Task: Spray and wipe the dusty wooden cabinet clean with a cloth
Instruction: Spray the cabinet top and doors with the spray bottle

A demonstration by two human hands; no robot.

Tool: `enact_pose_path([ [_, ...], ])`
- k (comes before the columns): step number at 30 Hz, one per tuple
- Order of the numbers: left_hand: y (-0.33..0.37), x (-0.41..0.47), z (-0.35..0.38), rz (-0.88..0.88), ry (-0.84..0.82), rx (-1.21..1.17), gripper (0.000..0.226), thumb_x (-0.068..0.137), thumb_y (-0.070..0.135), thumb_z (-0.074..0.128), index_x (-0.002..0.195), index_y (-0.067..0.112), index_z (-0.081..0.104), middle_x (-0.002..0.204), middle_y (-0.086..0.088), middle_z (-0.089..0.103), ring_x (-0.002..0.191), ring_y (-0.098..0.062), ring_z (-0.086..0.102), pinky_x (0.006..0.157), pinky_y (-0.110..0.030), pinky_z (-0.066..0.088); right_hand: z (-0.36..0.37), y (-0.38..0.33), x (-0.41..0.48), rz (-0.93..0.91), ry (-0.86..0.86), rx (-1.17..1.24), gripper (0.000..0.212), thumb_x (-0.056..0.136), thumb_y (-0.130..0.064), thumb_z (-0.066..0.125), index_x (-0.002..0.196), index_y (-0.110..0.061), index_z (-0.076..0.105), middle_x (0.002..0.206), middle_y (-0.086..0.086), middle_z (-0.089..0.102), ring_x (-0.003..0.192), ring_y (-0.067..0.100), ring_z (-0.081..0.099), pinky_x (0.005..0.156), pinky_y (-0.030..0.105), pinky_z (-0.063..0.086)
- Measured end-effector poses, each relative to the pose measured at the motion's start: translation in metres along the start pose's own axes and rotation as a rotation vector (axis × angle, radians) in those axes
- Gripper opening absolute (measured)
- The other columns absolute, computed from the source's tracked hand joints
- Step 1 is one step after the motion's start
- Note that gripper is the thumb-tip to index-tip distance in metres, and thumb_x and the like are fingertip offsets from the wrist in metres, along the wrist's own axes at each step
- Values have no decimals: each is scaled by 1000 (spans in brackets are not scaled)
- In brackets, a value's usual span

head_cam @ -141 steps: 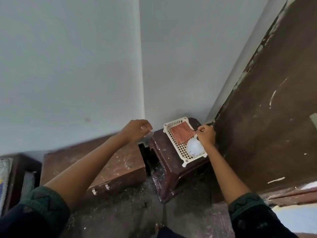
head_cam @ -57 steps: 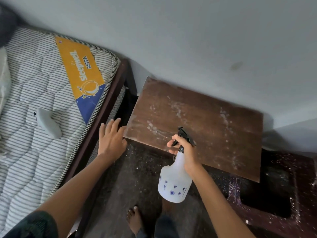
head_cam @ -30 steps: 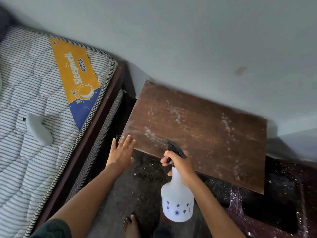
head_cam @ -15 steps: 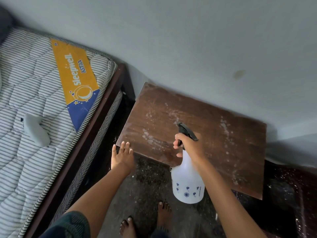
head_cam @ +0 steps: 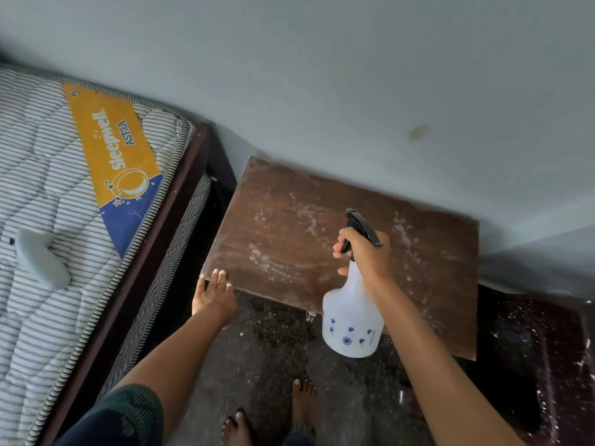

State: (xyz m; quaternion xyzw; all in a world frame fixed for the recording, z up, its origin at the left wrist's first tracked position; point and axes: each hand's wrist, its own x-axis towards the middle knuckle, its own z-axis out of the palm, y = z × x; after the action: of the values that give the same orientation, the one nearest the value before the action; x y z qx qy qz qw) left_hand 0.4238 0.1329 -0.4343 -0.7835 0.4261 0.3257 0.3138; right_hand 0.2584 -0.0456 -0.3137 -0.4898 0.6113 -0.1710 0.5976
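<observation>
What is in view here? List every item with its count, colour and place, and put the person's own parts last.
wooden cabinet: one, brown with pale dust streaks, against the wall.
spray bottle: one, white with blue flowers and a black trigger, held over the cabinet's front edge.
mattress: one, grey-and-white striped with a yellow and blue label, at left.
bed frame: one, dark brown, beside the cabinet.
pale object: one, whitish, lying on the mattress; what it is cannot be told.
floor: dark, speckled.
left hand: empty, fingertips at the cabinet's front-left corner.
right hand: gripping the bottle's neck and trigger.
bare feet: two, bottom centre.
</observation>
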Motion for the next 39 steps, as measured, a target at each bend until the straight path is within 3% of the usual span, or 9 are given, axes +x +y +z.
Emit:
enact_pose_path([
  [5,-1,4,1,0,2,22,55,99,14,23,151,8,4,159,-10,-12,146,-24,-14,116,-45,-8,-23,4,5,77,127,113,22,80,-12,59,59,-7,58,52,8,55,46,21,46,46,27,41],
  [11,1,8,1,-1,-5,51,56,98,15,23,150,7,6,159,-12,-10,146,-24,-13,117,-45,-6,-67,12,3,87,68,192,11,84,-9,59,74,-5,60,66,10,62,59,20,61,52,27,45],
  [15,3,9,0,-23,-11,62,57,97,15,25,150,6,7,158,-13,-9,146,-25,-12,118,-44,-4,-97,20,10,87,211,221,24,87,-11,59,63,-5,58,45,3,57,39,13,54,40,21,40],
  [17,4,9,1,-24,-9,62,57,97,16,24,150,5,7,158,-14,-9,146,-26,-12,118,-43,-3,-115,24,14,106,249,234,26,87,-10,58,61,-5,55,41,3,53,36,15,49,42,21,36],
  [23,7,6,-6,-38,-12,65,56,97,17,25,150,4,11,158,-16,-8,146,-27,-12,118,-41,-1,-162,45,19,135,287,217,11,87,-15,58,79,-8,58,71,9,63,66,21,64,62,33,44],
  [27,10,4,-9,-50,-10,56,55,96,16,25,149,4,14,158,-17,-6,146,-27,-11,119,-40,0,-184,55,22,181,368,252,26,88,-27,59,69,-9,57,53,4,63,59,22,61,57,31,41],
  [31,12,4,-10,-60,-26,17,54,97,17,21,149,3,14,158,-17,-7,146,-27,-11,119,-39,1,-200,61,22,246,471,388,32,89,-26,58,64,-6,51,41,4,54,47,21,50,54,28,39],
  [36,13,5,-10,-72,-30,-2,54,97,16,19,149,3,13,158,-16,-8,146,-26,-12,120,-38,1,-210,76,14,304,413,378,27,92,-28,51,71,-10,54,48,-1,62,66,21,59,64,30,40],
  [39,14,5,-10,-76,-33,-10,54,97,16,18,149,2,12,158,-17,-8,146,-26,-12,120,-38,2,-205,86,6,322,425,338,29,91,-29,52,70,-8,55,62,8,62,63,23,58,62,32,40],
])
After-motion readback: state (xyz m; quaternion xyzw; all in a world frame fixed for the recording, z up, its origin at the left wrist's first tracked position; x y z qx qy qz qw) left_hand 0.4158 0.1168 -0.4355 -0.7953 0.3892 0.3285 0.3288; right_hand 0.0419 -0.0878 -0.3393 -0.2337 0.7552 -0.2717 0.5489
